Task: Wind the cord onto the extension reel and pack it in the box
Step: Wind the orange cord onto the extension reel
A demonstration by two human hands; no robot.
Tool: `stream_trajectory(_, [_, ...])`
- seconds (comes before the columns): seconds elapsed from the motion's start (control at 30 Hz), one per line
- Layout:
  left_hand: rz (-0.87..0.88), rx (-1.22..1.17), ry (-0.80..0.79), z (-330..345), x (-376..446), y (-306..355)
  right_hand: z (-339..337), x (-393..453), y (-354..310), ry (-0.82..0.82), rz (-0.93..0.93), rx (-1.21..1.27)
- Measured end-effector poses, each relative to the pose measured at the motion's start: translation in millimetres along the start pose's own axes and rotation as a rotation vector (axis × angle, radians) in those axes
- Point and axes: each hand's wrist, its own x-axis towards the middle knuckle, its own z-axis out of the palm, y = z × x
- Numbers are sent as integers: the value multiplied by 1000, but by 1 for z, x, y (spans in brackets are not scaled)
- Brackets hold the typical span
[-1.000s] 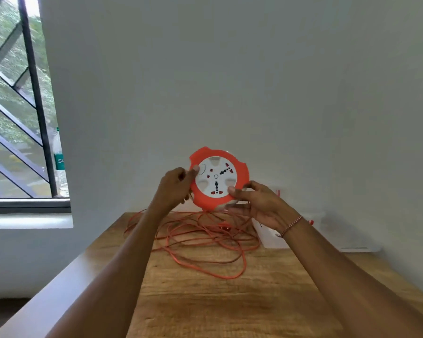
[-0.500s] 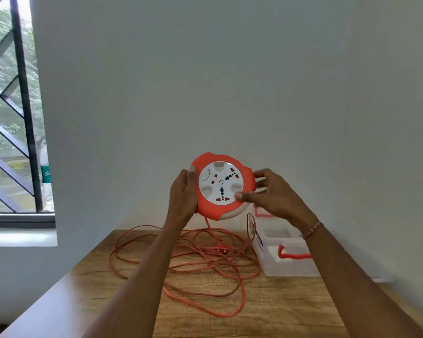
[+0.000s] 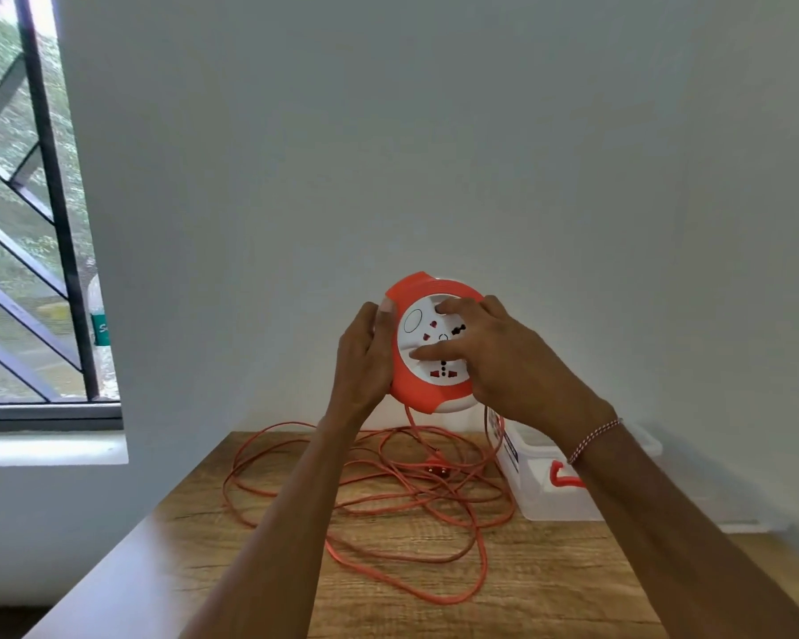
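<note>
1. The extension reel (image 3: pixel 427 343) was held up in the air above the wooden desk (image 3: pixel 550 574), near the wall, its white socket face turned toward the camera and its orange rim around it.
2. The left hand (image 3: pixel 363 357) gripped the reel's left edge, thumb on the front rim and the other fingers curled out of sight behind it. This hand looked like the anchor and probably needed a firm hold so the housing would not twist.
3. The right hand (image 3: pixel 503 357) lay on the white face with fingers (image 3: pixel 427 351) spread and fairly straight, two tips pressed into recesses of the disc. It grasped nothing; it pressed.
4. The step in hand appeared to be turning the centre disc to draw cord in. Keeping the fingertips seated in the recesses, and clear of the socket holes, should give the best purchase.
5. The orange cord (image 3: pixel 388 514) lay in loose, overlapping loops on the desk, one strand rising to the reel's underside. Almost none seemed wound, so the task looked barely begun.
6. Crossed loops could snag, so steady turning with pauses to shake out knots seemed wise.
7. The clear plastic box (image 3: pixel 550 495) stood on the desk just right of the cord pile, partly hidden by the right forearm.
</note>
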Motion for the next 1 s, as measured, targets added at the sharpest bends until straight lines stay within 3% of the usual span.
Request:
stream_trajectory(0.23, [5, 18, 5, 1, 0, 3, 4, -2, -6, 99, 56, -143])
stream_trajectory(0.47, [20, 38, -10, 5, 0, 5, 1, -4, -7, 252, 224, -1])
stream_trajectory(0.67, [-1, 21, -29, 5, -1, 7, -6, -1, 0, 196, 247, 60])
stream_trajectory(0.9, [-1, 32, -12, -7, -4, 12, -26, -1, 5, 44, -24, 96])
stream_trajectory(1.0, [5, 33, -27, -10, -6, 15, -30, -4, -2, -50, -71, -25])
